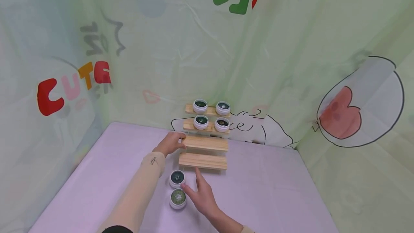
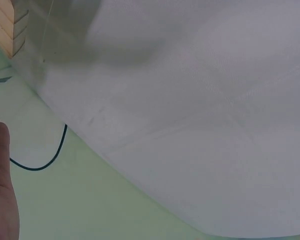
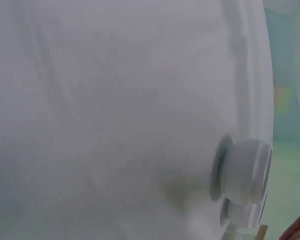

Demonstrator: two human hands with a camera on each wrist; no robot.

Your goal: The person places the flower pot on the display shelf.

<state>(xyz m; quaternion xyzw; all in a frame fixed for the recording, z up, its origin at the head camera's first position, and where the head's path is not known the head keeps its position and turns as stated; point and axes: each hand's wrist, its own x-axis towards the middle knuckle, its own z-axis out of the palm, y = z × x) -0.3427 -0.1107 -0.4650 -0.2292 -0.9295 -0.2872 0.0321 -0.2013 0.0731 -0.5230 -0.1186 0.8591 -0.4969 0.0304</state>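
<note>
A stepped wooden display rack (image 1: pixel 205 143) stands at the back of the table. My left hand (image 1: pixel 169 144) grips the left end of its third step from the top, thumb and fingers at the edge. In the left wrist view only part of the left hand (image 2: pixel 1 185) shows, and its contact is out of frame. My right hand (image 1: pixel 204 193) is in front of the rack with fingers extended, holding nothing. Beside its thumb, two white round jars stand on the table: a dark-topped jar (image 1: pixel 177 178) and a green-topped jar (image 1: pixel 178 198).
On the rack's upper two steps sit several white jars, among them a back-left jar (image 1: pixel 200 106) and a front-right jar (image 1: pixel 222 124). The lowest step (image 1: pixel 203 160) is bare wood. A pale cloth covers the table (image 1: pixel 268 190), and printed curtains (image 1: pixel 207 53) enclose it.
</note>
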